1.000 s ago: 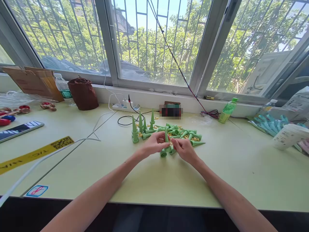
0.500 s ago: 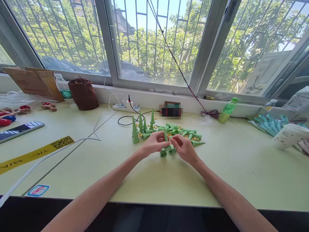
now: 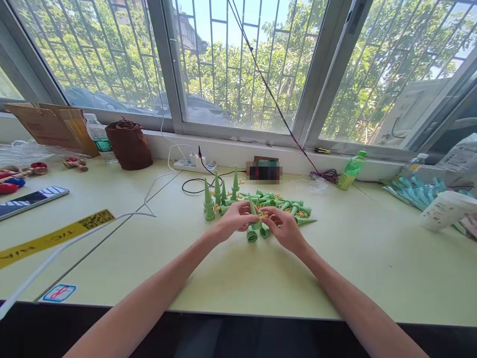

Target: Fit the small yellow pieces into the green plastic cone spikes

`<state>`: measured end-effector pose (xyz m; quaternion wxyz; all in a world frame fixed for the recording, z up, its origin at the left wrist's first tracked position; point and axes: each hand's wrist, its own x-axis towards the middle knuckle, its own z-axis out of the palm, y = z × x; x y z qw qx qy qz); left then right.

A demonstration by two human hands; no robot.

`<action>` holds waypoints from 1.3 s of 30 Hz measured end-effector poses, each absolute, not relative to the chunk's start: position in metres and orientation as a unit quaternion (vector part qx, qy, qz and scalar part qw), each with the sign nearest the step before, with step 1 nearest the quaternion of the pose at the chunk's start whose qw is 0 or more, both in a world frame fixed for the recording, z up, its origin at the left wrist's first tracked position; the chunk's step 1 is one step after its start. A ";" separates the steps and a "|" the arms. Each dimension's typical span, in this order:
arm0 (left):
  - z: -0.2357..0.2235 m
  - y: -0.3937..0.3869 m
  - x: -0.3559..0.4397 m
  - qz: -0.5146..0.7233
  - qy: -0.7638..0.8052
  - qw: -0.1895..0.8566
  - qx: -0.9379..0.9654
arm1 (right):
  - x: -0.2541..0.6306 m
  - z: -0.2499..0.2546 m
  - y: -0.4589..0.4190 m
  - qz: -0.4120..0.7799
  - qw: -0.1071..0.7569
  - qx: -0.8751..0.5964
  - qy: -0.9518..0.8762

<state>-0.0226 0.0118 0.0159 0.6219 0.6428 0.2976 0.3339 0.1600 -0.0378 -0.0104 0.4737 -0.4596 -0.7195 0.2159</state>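
Observation:
My left hand [image 3: 234,219] is closed around a green plant-watering spike [image 3: 252,205], its pointed end upward. My right hand [image 3: 285,228] pinches a small yellow valve [image 3: 263,215] against the side of that spike. Fingers partly hide where the two parts meet. Just below and behind my hands lies a pile of loose green spikes [image 3: 295,208] with small yellow pieces among them. To the left, several green spikes [image 3: 208,201] stand upright with yellow valves on their sides.
A power strip [image 3: 182,165] with cables sits by the window wall. At the right are a green bottle [image 3: 350,171], a white cup [image 3: 449,211] and a pack of blue items [image 3: 417,191]. A brown bag [image 3: 128,145] and a phone [image 3: 32,201] are on the left.
The held spike has shifted slightly left and leans a little more. The yellow valve now shows between my fingertips; my hands stay in nearly the same place.

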 end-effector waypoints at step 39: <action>0.012 0.009 -0.022 0.364 0.260 0.438 0.780 | 0.161 -0.016 -0.035 0.143 0.419 -0.474 -0.761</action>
